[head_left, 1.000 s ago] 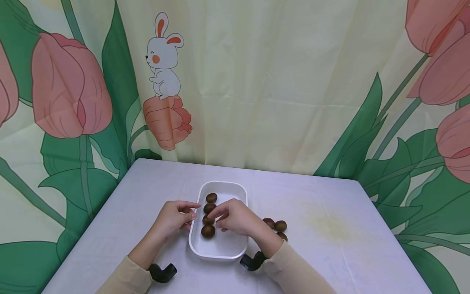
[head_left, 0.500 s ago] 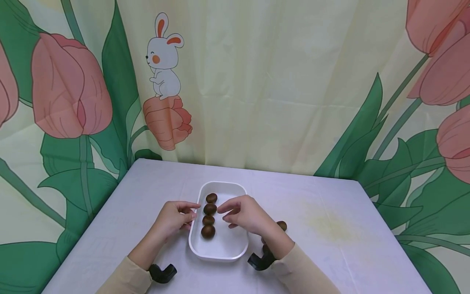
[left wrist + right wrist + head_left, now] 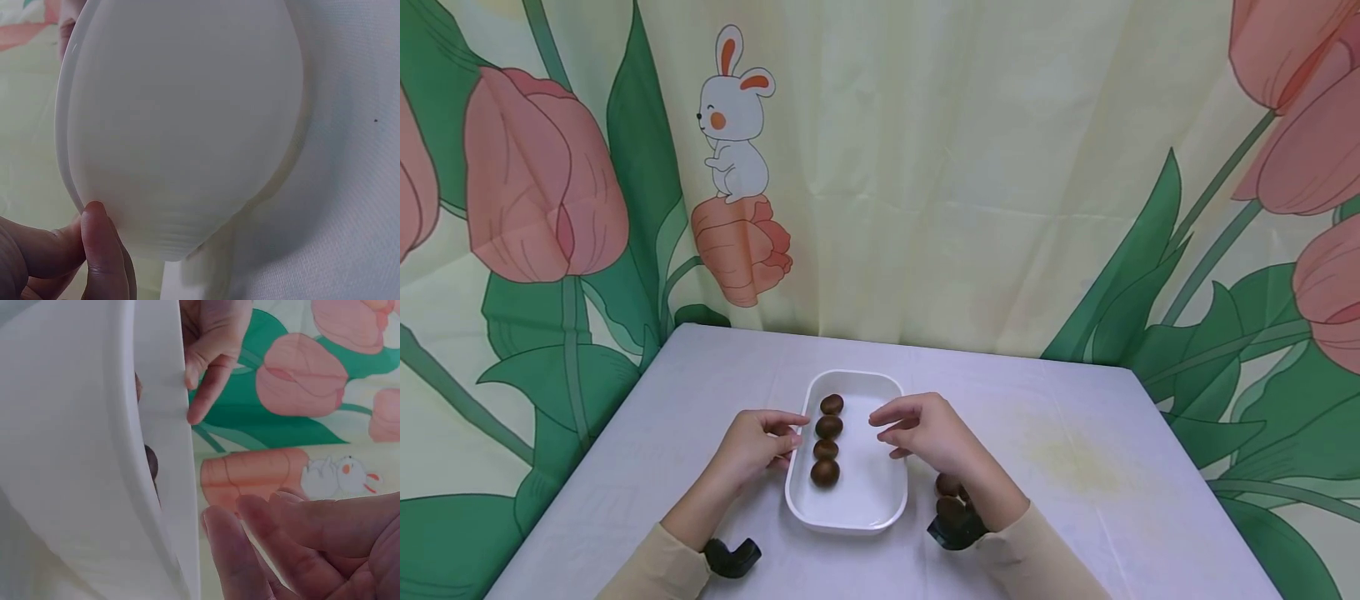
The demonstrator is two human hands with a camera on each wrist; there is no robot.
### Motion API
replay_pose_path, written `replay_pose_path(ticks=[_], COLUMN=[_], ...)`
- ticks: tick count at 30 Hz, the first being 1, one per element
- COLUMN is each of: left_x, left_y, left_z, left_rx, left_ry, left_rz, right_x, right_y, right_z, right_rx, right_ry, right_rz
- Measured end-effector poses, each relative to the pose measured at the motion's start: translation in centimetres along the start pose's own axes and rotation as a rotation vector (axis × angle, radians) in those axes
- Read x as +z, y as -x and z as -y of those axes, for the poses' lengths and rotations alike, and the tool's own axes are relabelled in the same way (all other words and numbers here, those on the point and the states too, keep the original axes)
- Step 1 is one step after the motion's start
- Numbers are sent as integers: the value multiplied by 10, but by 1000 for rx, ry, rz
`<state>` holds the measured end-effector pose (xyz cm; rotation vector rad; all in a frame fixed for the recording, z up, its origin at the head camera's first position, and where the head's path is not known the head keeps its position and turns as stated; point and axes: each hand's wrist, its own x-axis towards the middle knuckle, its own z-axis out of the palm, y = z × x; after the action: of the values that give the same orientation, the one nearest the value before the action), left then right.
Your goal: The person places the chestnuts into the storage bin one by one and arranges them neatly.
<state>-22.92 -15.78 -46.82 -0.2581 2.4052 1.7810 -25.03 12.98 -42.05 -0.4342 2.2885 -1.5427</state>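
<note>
A white rectangular tray [image 3: 872,507] stands on the table with several brown chestnuts [image 3: 825,473] lined up in a column along its left side. At the tray's left rim my left hand [image 3: 766,437] holds the edge with its fingertips; the left wrist view shows those fingers [image 3: 103,250] against the tray's outer wall [image 3: 181,125]. Over the right rim hovers my right hand [image 3: 928,429], its fingers loosely bent and apart, with nothing between them in the right wrist view. More chestnuts [image 3: 947,485] lie right of the tray, partly hidden by my right wrist.
A white cloth covers the table [image 3: 1067,433], with a faint yellowish stain at right. Black curved wrist mounts [image 3: 732,557] sit at both cuffs. Behind the table hangs a curtain [image 3: 925,183] printed with tulips and a rabbit.
My right hand has drawn back to the right from the chestnut column to above the tray's right rim. The column is now fully visible. My left hand stays put.
</note>
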Motion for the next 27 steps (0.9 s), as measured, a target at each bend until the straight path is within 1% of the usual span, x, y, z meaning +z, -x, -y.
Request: replay_pose_path(ticks=[6,10,16,22,27], left_x=[0,0,0,0,1], left_y=[-1,-2,-2,-1,-1], left_z=[1,2,1,-1,-1], left_rx=[5,-3,-3,-15,-17], left_ry=[4,0,-9,-27,-35], left_rz=[7,4,1,-4,-7], right_x=[-12,-19,-31,-43,-53], right_y=[7,11,19,25,30], right_z=[-4,-7,-12,-17,-23], right_rx=[6,18,-1,47,69], right_ry=[-10,-6,16,21,16], right_rz=[-39,-61,-95,-130,-150])
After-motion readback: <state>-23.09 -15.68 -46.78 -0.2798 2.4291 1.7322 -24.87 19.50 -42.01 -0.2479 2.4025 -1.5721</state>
